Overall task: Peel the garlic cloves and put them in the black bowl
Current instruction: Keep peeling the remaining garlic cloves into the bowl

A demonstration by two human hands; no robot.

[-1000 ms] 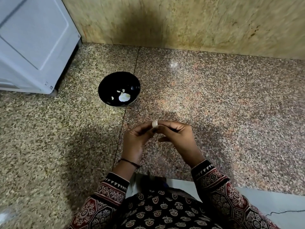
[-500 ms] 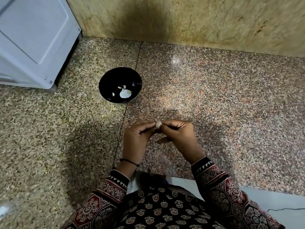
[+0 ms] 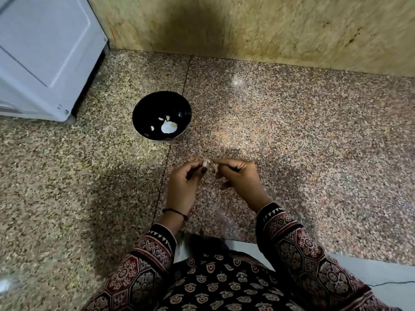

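Observation:
Above the speckled stone counter, my left hand [image 3: 185, 182] and my right hand [image 3: 240, 178] meet fingertip to fingertip. Between them is a small pale garlic clove [image 3: 206, 163], pinched by the left fingers. The right fingers pinch a thin strip of papery skin [image 3: 216, 169] that hangs beside the clove. A black bowl [image 3: 143, 108] stands on the counter up and to the left of my hands. Inside it lie a few small pale peeled cloves [image 3: 161, 119] and a larger white garlic piece [image 3: 168, 127].
A white appliance [image 3: 45, 52] stands at the back left, close to the bowl. A yellowish stone wall [image 3: 269, 30] closes off the back. The counter's front edge [image 3: 247, 242] runs just before my patterned sleeves, with grey floor below at the right.
My hands have drifted slightly down and the right fingers have pulled a strip of skin away from the clove. The view has shifted a little; the bowl stays put.

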